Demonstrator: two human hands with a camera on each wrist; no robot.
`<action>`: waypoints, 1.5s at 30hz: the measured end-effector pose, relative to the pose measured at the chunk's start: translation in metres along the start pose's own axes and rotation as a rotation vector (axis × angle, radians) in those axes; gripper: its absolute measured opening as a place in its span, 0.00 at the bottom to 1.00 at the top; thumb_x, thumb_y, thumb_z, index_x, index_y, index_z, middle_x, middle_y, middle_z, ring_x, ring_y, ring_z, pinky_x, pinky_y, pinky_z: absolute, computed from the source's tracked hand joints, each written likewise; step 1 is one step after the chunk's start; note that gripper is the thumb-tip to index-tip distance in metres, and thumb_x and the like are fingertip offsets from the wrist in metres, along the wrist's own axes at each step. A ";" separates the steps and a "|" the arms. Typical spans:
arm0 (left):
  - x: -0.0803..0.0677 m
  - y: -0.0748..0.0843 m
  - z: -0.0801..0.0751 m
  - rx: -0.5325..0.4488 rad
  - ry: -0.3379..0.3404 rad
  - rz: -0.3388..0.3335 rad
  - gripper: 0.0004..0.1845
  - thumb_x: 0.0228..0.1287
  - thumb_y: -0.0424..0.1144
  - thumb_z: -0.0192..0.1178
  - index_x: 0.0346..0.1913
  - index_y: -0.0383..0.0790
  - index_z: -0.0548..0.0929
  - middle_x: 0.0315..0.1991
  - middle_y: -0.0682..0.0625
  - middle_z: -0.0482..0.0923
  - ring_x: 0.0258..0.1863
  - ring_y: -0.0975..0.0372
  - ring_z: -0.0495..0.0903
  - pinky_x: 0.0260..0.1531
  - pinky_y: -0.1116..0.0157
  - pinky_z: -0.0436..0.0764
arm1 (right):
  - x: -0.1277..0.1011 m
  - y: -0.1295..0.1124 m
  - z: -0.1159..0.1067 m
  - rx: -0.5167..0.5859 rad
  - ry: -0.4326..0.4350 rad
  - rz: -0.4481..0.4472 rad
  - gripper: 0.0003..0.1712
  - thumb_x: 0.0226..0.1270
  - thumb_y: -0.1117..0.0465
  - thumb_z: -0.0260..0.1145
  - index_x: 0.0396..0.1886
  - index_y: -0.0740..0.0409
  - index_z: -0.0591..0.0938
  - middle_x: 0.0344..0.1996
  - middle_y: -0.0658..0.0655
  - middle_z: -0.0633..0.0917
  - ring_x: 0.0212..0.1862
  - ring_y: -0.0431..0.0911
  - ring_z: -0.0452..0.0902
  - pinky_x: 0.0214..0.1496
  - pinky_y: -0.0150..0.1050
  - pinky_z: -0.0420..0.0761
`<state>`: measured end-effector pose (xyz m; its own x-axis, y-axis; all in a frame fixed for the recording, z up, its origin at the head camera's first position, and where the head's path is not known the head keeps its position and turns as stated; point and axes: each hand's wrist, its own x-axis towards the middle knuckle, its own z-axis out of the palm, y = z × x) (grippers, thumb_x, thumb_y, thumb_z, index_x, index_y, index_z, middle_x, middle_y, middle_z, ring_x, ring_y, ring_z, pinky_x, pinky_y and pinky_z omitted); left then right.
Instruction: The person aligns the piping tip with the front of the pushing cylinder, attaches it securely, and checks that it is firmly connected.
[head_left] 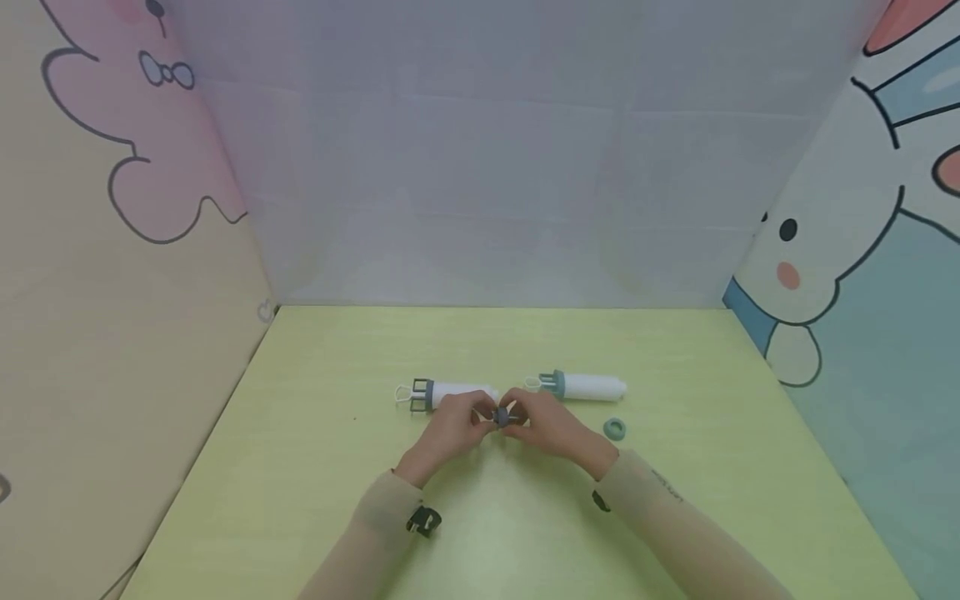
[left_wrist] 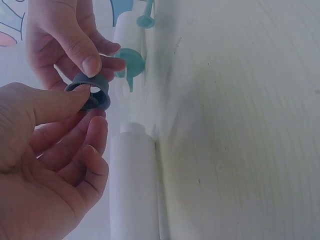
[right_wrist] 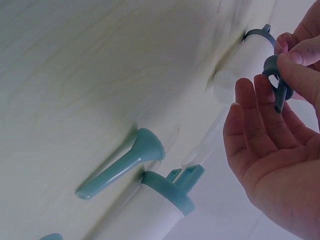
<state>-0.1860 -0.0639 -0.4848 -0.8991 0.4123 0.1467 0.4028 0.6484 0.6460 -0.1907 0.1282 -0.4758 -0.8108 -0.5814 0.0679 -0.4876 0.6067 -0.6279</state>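
Both hands, left hand (head_left: 450, 429) and right hand (head_left: 547, 423), pinch a small grey ring (left_wrist: 90, 92) mid-table (head_left: 300, 467), with two white tubes (head_left: 457, 393) just behind toward the far edge.

Setting: a staged tabletop recording booth, not a lived-in room. Pale yellow-green table (head_left: 315, 467) enclosed on three sides by upright panels meeting its edges: plain lilac-grey back panel (head_left: 480, 167), left panel (head_left: 112, 250) with pink cartoon figure, right panel (head_left: 862, 250) with cartoon rabbit. Only small plastic parts on the table.
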 end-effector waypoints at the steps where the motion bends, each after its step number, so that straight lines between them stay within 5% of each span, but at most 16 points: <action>1: 0.000 0.000 0.001 -0.001 0.007 0.007 0.07 0.55 0.37 0.68 0.37 0.45 0.83 0.33 0.56 0.85 0.26 0.68 0.77 0.27 0.72 0.74 | 0.000 0.000 0.000 -0.003 0.002 -0.001 0.15 0.58 0.61 0.69 0.45 0.54 0.77 0.34 0.50 0.86 0.36 0.39 0.82 0.39 0.38 0.80; 9: 0.002 -0.002 0.005 -0.024 0.064 0.000 0.08 0.55 0.38 0.67 0.39 0.44 0.86 0.33 0.56 0.85 0.25 0.70 0.76 0.26 0.73 0.75 | 0.001 0.003 0.000 0.007 0.018 0.033 0.15 0.59 0.61 0.68 0.46 0.53 0.77 0.30 0.48 0.86 0.32 0.36 0.81 0.34 0.32 0.77; 18: 0.004 -0.003 0.007 -0.260 0.077 -0.148 0.05 0.55 0.32 0.65 0.35 0.44 0.83 0.32 0.49 0.86 0.30 0.64 0.85 0.25 0.71 0.79 | 0.003 0.004 -0.001 0.013 0.023 0.017 0.16 0.60 0.60 0.67 0.47 0.52 0.76 0.30 0.49 0.86 0.32 0.37 0.81 0.32 0.31 0.77; 24: 0.005 -0.002 0.008 -0.247 0.089 -0.129 0.04 0.54 0.34 0.67 0.32 0.45 0.82 0.30 0.51 0.86 0.29 0.66 0.85 0.27 0.70 0.80 | 0.003 -0.001 -0.001 0.026 0.011 0.067 0.16 0.60 0.59 0.68 0.47 0.50 0.76 0.30 0.47 0.85 0.31 0.35 0.79 0.34 0.32 0.76; 34: 0.006 -0.002 0.010 -0.247 0.117 -0.120 0.04 0.54 0.37 0.68 0.30 0.45 0.83 0.28 0.53 0.85 0.27 0.68 0.83 0.28 0.71 0.80 | 0.002 -0.004 -0.003 0.046 0.024 0.029 0.16 0.59 0.61 0.68 0.47 0.52 0.77 0.39 0.49 0.85 0.40 0.38 0.82 0.40 0.34 0.78; 45: 0.004 -0.008 0.009 -0.210 0.125 -0.123 0.06 0.52 0.38 0.70 0.30 0.44 0.82 0.28 0.52 0.85 0.26 0.67 0.83 0.27 0.71 0.80 | 0.002 0.001 0.000 0.045 0.019 0.011 0.17 0.58 0.62 0.69 0.48 0.53 0.79 0.38 0.50 0.85 0.38 0.39 0.82 0.39 0.38 0.81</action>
<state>-0.1915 -0.0615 -0.4962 -0.9585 0.2480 0.1405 0.2566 0.5363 0.8041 -0.1929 0.1283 -0.4762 -0.8224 -0.5640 0.0751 -0.4638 0.5880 -0.6627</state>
